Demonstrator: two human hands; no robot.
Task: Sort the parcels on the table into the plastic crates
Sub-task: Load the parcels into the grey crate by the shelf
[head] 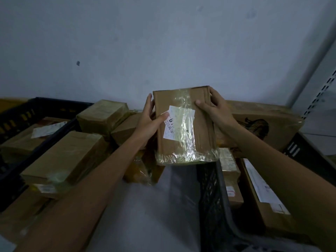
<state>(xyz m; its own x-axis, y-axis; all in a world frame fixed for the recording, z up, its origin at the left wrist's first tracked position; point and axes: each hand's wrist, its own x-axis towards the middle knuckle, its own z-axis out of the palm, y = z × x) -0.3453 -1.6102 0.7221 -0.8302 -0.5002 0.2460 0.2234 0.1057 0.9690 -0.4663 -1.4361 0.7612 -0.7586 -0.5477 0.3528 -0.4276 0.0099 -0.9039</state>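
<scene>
I hold a brown cardboard parcel (185, 124) up above the table, its taped face with a white label turned toward me. My left hand (149, 119) grips its left edge, thumb lying on the label. My right hand (214, 108) grips the upper right corner, thumb on the front. A dark plastic crate (41, 106) at the left holds a labelled parcel (27, 137). Another dark crate (212, 193) at the right holds several boxes (231, 179).
Several taped parcels (63, 160) lie stacked on the table at the left and centre, one (101, 115) near the wall. A large printed carton (263, 124) lies at the back right. A bare stretch of grey table (154, 206) runs between my arms. Metal shelving upright (323, 91) at far right.
</scene>
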